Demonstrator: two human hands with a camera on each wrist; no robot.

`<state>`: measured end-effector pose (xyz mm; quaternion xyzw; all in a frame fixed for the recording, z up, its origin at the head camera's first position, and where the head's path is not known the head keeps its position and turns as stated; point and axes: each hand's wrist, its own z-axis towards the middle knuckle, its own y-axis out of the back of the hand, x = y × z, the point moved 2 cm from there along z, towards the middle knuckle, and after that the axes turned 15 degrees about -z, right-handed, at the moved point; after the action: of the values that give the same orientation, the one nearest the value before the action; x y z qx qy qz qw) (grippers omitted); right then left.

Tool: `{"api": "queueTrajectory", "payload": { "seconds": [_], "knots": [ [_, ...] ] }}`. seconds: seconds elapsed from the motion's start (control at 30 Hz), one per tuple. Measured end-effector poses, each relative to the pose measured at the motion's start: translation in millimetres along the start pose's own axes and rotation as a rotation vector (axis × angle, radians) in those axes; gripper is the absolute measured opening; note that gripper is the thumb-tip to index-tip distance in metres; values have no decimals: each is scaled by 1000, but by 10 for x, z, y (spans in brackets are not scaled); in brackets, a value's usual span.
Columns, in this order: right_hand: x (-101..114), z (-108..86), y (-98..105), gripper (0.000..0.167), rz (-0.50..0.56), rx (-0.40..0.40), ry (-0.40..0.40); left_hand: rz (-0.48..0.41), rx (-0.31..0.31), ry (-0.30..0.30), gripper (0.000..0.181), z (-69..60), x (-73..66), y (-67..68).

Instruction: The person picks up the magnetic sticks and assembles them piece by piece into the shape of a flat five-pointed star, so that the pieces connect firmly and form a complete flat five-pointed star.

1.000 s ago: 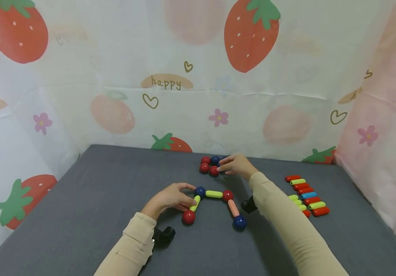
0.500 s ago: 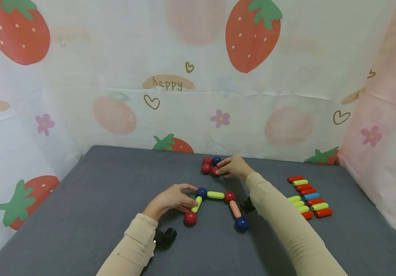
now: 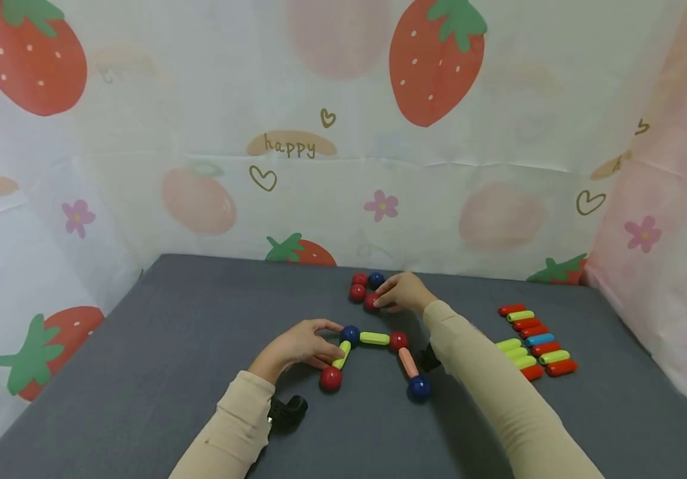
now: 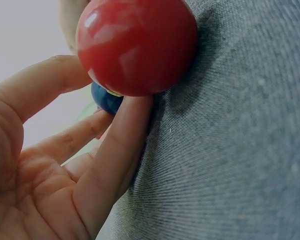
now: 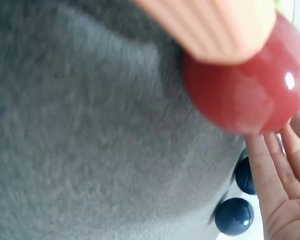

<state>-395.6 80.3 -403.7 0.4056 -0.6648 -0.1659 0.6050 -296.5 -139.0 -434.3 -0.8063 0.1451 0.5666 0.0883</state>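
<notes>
My left hand (image 3: 300,342) pinches a yellow-green rod (image 3: 341,356) that joins a red ball (image 3: 331,379) to a blue ball (image 3: 350,334). From that blue ball, a second yellow-green rod (image 3: 375,338) leads to another red ball (image 3: 398,340). A salmon rod (image 3: 408,363) continues to a front blue ball (image 3: 419,388). Farther back, my right hand (image 3: 408,293) holds a loose red ball (image 3: 371,303) with its fingertips. In the right wrist view, the chain's red ball (image 5: 250,85) hides those fingertips. The near red ball (image 4: 137,45) covers the pinched rod in the left wrist view.
Loose balls lie beside the right hand: two red balls (image 3: 358,293) and a blue ball (image 3: 376,280); the right wrist view shows another blue ball (image 5: 234,216). Several coloured rods (image 3: 540,340) lie in rows at the right. A patterned curtain (image 3: 319,199) borders the grey table (image 3: 200,299).
My right hand and the red ball at its fingertips have shifted slightly toward me, away from the other loose balls. The left hand stays on the rod.
</notes>
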Motion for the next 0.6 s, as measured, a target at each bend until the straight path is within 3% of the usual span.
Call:
{"api": "queueTrajectory", "payload": {
  "seconds": [0.17,0.33,0.6],
  "knots": [
    [21,-13,-29,28,2,-2,0,1,-1,-4,59,3,3,7],
    [64,-31,-55,36,1,57,27,4,3,-5,59,-3,5,4],
    [223,-52,-92,32,8,120,83,0,2,4,58,-15,-7,-5]
  ]
}}
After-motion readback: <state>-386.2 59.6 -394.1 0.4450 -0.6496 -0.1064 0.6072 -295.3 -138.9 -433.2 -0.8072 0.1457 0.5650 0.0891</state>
